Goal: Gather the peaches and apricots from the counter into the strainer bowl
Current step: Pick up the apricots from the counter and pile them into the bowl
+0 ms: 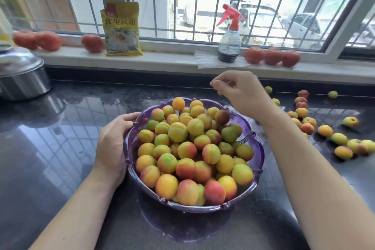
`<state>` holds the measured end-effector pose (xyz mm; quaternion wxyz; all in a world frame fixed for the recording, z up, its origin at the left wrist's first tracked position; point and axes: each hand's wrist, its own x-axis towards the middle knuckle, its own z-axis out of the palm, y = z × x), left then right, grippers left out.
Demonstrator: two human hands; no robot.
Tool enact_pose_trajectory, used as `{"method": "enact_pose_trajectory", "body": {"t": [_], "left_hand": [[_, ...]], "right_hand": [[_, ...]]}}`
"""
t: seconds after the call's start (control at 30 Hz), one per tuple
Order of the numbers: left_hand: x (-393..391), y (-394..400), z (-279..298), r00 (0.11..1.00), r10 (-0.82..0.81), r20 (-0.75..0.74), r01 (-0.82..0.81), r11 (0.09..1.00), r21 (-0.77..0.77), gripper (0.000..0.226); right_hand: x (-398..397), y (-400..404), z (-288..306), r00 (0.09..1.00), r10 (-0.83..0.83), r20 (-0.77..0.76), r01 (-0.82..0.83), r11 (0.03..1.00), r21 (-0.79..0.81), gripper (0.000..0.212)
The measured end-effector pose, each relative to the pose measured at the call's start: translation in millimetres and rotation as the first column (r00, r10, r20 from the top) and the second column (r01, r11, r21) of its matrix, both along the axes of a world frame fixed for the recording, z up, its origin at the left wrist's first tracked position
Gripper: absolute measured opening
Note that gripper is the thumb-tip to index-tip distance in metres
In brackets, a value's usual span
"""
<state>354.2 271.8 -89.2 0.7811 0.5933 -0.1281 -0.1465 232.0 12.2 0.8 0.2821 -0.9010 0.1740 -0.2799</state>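
A purple strainer bowl [258,154] sits on the dark counter, heaped with yellow, orange and red-blushed peaches and apricots [190,148]. My left hand [113,140] grips the bowl's left rim, thumb over the edge. My right hand [241,91] hovers above the bowl's far right rim, fingers loosely curled and holding nothing. One orange apricot [178,103] lies at the very top of the heap near the far rim. Several loose fruits [324,130] are scattered on the counter to the right of my right arm.
On the windowsill stand a yellow food packet [121,28], a red-topped spray bottle [229,44] on a paper towel, and tomatoes [272,56] left and right. A steel pot with lid [20,75] sits at the far left. The black counter [50,148] is glossy.
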Motion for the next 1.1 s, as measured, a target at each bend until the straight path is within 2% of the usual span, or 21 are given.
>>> {"method": "enact_pose_trajectory", "body": {"t": [0.1, 0.2, 0.23, 0.3, 0.37, 0.43, 0.5, 0.6, 0.77, 0.87, 0.9, 0.97, 1.03, 1.1], "left_hand": [[-2, 0, 2, 1.000, 0.015, 0.021, -0.016, 1.000, 0.024, 0.039], [-1, 0, 2, 0.999, 0.009, 0.034, -0.010, 0.999, 0.036, 0.037], [-1, 0, 3, 0.999, 0.007, 0.041, -0.009, 0.999, 0.041, 0.036], [0, -1, 4, 0.999, 0.001, 0.053, -0.004, 0.999, 0.043, 0.033], [-1, -1, 5, 0.998, -0.003, 0.060, 0.000, 0.999, 0.046, 0.033], [1, -1, 5, 0.998, -0.017, 0.052, 0.015, 0.999, 0.040, 0.033], [2, -1, 3, 0.999, -0.022, 0.027, 0.021, 1.000, 0.016, 0.033], [2, -2, 4, 1.000, -0.014, 0.019, 0.014, 1.000, 0.004, 0.034], [-1, -2, 7, 0.999, -0.003, 0.038, 0.002, 1.000, 0.019, 0.034], [1, -2, 7, 1.000, 0.007, 0.024, -0.007, 1.000, 0.023, 0.033], [0, -2, 7, 1.000, 0.006, 0.021, -0.006, 1.000, 0.024, 0.033], [-1, -2, 8, 1.000, 0.006, 0.015, -0.007, 1.000, 0.028, 0.033], [-3, -1, 9, 1.000, 0.017, 0.021, -0.018, 0.999, 0.046, 0.033], [-4, -1, 10, 0.999, 0.031, 0.015, -0.032, 0.998, 0.053, 0.032]], "right_hand": [[-12, -41, -10, 0.967, -0.245, 0.076, 0.238, 0.967, 0.085, 0.015], [-17, -80, -39, 0.852, -0.523, -0.029, 0.523, 0.852, -0.017, 0.019], [-11, -91, -48, 0.815, -0.575, -0.073, 0.570, 0.818, -0.078, 0.023], [10, -109, -64, 0.784, -0.590, -0.192, 0.535, 0.800, -0.273, 0.031], [30, -121, -73, 0.749, -0.583, -0.316, 0.400, 0.777, -0.485, 0.037], [43, -130, -78, 0.711, -0.612, -0.345, 0.318, 0.718, -0.619, 0.038], [50, -138, -80, 0.658, -0.658, -0.367, 0.294, 0.673, -0.679, 0.037], [56, -146, -84, 0.608, -0.675, -0.418, 0.262, 0.668, -0.697, 0.034], [60, -151, -81, 0.673, -0.642, -0.367, 0.234, 0.655, -0.718, 0.031], [57, -134, -77, 0.788, -0.541, -0.292, 0.270, 0.731, -0.626, 0.023], [53, -125, -73, 0.834, -0.491, -0.250, 0.303, 0.788, -0.537, 0.024], [41, -100, -58, 0.905, -0.399, -0.144, 0.359, 0.901, -0.242, 0.027], [24, -75, -37, 0.938, -0.342, -0.058, 0.342, 0.940, -0.005, 0.031], [3, -45, -11, 0.967, -0.256, 0.023, 0.250, 0.959, 0.134, 0.032]]}}
